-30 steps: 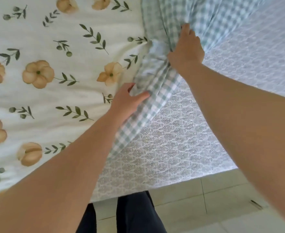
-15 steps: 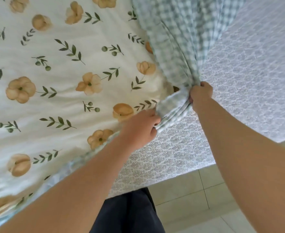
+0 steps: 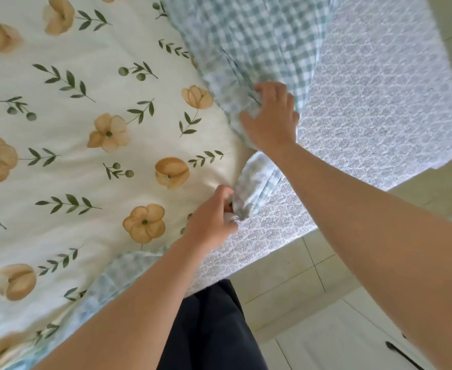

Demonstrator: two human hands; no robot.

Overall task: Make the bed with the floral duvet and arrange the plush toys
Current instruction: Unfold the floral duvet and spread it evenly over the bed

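Duvet [image 3: 86, 145] lies on the left part of the bed, its folded-back underside [image 3: 248, 41] at top centre, turned over onto the sheet [image 3: 374, 102], which lies bare to the right and along the near edge. Left hand [image 3: 211, 222] sits at the duvet's near corner, pinching the bunched edge over the sheet, right hand [image 3: 272, 121] further back and just right of it, on the folded-back part. Floor [image 3: 299, 289] lies before and right of the bed, person's legs [image 3: 208, 329] at bottom centre against the near edge
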